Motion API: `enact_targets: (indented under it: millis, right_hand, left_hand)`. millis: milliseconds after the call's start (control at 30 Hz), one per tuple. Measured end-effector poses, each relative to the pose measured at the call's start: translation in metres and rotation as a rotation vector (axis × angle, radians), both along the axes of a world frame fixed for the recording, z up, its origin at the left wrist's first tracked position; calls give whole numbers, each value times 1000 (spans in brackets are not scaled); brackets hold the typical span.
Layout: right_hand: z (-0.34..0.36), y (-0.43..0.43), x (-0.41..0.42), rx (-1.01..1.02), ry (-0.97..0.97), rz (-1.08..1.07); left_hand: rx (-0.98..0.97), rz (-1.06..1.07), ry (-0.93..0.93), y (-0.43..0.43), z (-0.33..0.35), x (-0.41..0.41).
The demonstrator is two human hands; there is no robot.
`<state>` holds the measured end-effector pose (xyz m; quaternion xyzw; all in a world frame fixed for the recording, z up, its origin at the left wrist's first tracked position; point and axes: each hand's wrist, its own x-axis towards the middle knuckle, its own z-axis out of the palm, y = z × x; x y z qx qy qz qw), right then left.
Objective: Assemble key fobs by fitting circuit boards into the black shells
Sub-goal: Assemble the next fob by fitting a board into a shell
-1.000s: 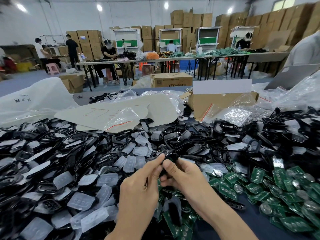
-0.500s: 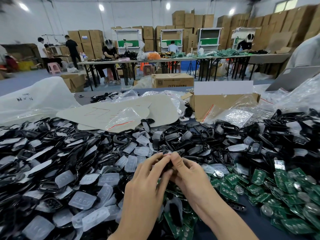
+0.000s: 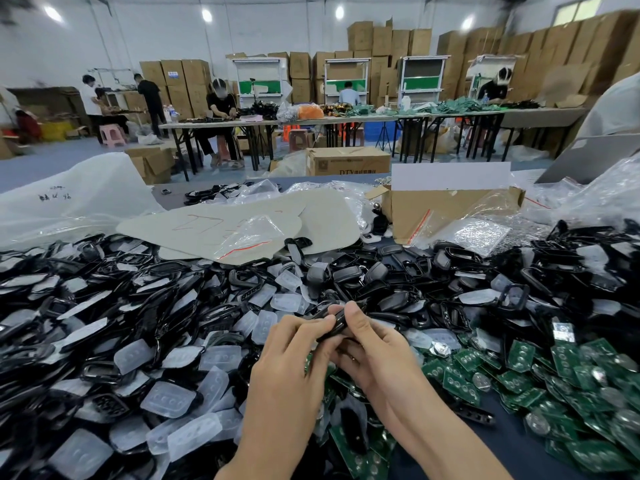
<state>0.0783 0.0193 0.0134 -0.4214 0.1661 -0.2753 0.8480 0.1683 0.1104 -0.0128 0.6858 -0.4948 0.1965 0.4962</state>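
Both of my hands meet at the centre of the view over a table heaped with parts. My left hand [image 3: 294,355] and my right hand [image 3: 374,348] pinch one black key fob shell [image 3: 334,325] between their fingertips, edge-on to the camera. What sits inside the shell is hidden by my fingers. A pile of green circuit boards [image 3: 554,375] lies to the right. Loose black shells [image 3: 363,275] and several clear rubber button pads [image 3: 166,398] cover the table to the left and ahead.
A cardboard box [image 3: 450,209] with clear zip bags stands behind the pile at right. Flat grey card sheets [image 3: 221,226] and a big plastic bag [image 3: 69,199] lie at the back left. Other people work at long tables far behind.
My hands have turned the shell between them and shifted slightly; the fingertips now press its long edges, with the right hand's thumb on top.
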Motion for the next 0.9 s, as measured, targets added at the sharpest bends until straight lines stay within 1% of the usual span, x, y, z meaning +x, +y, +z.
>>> enact_targets:
  millis: [300,533,800,900]
  right_hand:
    - [-1,1,2,-41,-1,-33]
    - [-2,3,2,25,-1,-28]
    - [2,1,-1,28,-2,-4]
    - [1,2,-1,29,14,-9]
  left_hand:
    - [7,22,-24,1,2,-1]
    - [27,49,-17,2,5,-3]
    - [-58,8,8,3,6,0]
    - [-41,30,-7,2,5,1]
